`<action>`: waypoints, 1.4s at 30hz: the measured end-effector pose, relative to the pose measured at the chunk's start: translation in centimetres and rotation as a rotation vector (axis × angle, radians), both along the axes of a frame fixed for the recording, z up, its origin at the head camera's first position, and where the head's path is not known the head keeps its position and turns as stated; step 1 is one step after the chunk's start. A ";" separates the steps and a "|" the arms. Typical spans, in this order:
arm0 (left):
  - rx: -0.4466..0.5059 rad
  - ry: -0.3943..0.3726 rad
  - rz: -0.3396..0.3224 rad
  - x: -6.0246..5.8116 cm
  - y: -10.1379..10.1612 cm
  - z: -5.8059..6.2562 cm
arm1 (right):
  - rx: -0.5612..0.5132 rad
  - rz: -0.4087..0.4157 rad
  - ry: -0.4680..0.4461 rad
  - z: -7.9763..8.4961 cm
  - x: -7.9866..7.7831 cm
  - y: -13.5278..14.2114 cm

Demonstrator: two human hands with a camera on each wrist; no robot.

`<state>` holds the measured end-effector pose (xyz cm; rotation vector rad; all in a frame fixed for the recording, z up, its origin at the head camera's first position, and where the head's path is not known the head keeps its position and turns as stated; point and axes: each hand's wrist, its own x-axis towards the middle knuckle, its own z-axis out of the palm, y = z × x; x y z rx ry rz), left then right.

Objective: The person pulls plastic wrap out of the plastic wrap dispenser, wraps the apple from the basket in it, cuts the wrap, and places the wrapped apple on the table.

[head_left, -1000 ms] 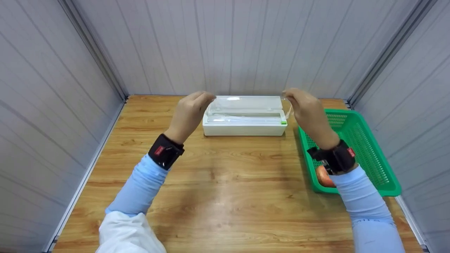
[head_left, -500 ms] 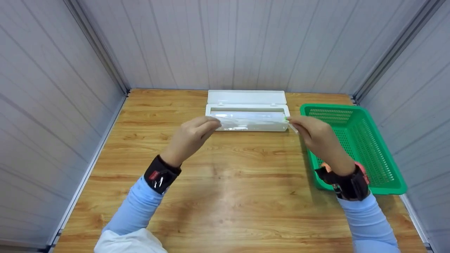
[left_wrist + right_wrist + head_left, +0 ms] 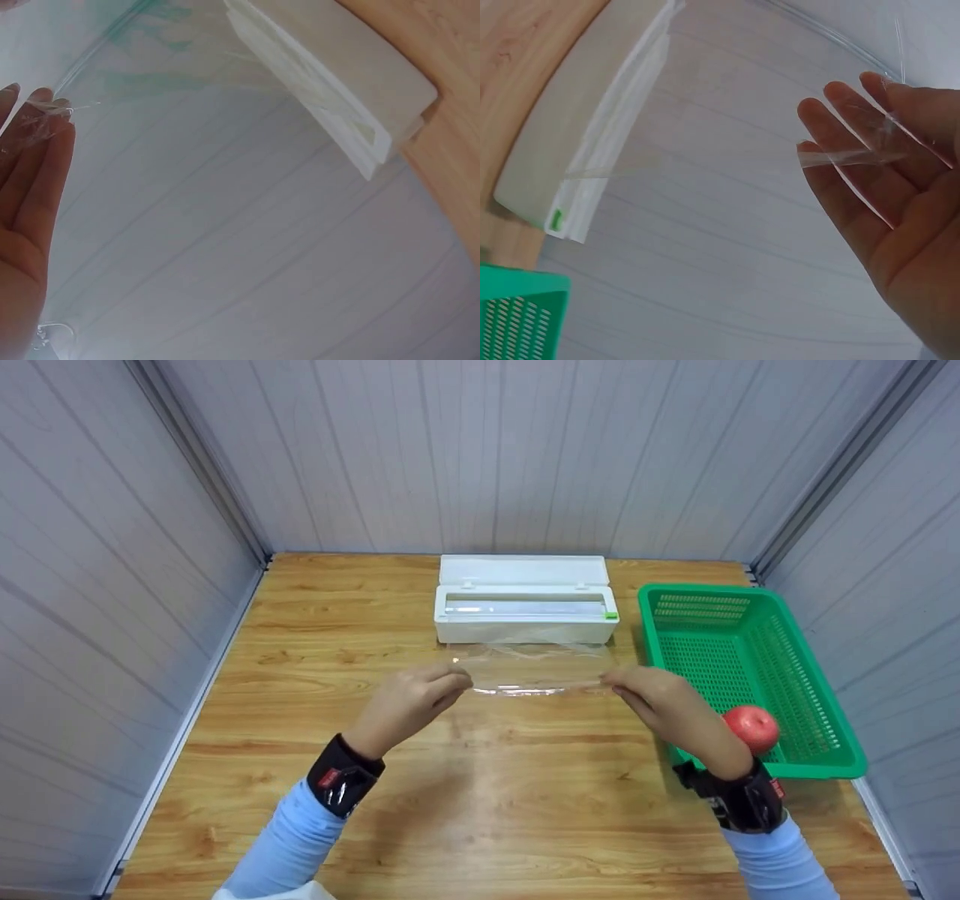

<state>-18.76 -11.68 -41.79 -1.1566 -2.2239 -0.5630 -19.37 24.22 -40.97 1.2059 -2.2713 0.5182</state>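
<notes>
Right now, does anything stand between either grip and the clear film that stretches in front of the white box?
Nothing visible does: the left grip and the right grip both hold the clear film by its near edge. The white box stands beyond the film, not between.

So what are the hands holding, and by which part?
A clear sheet of plastic wrap. The left hand pinches one end of its near edge, and the right hand the other.
</notes>
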 end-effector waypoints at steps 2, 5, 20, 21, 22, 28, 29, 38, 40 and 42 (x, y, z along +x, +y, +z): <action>-0.010 -0.023 -0.002 0.1 0.1 -0.7 | 0.013 -0.002 -0.017 -0.8 0.1 0.0; -0.021 -0.060 -0.011 0.3 0.2 -1.8 | 0.026 -0.021 -0.067 -1.9 0.2 0.0; -0.162 -0.245 0.002 1.8 0.7 -8.1 | 0.136 -0.084 -0.354 -7.7 1.8 -0.5; -0.171 -0.254 0.009 1.8 0.7 -8.5 | 0.140 -0.080 -0.375 -8.1 1.9 -0.6; -0.183 -0.264 0.019 1.9 0.7 -8.8 | 0.148 -0.077 -0.396 -8.5 2.0 -0.7; -0.270 -0.318 0.065 2.2 0.8 -10.6 | 0.202 -0.002 -0.534 -10.6 2.2 -1.2; -0.278 -0.324 0.066 2.2 0.8 -10.9 | 0.212 0.003 -0.545 -10.8 2.2 -1.2; -0.274 -0.335 0.057 2.6 1.4 -13.3 | 0.276 -0.105 -0.663 -12.9 2.9 -1.4; -0.266 -0.362 0.059 2.8 1.5 -13.6 | 0.271 -0.115 -0.684 -13.2 3.0 -1.4; -0.256 -0.397 0.059 2.9 1.6 -13.9 | 0.263 -0.122 -0.691 -13.6 3.2 -1.3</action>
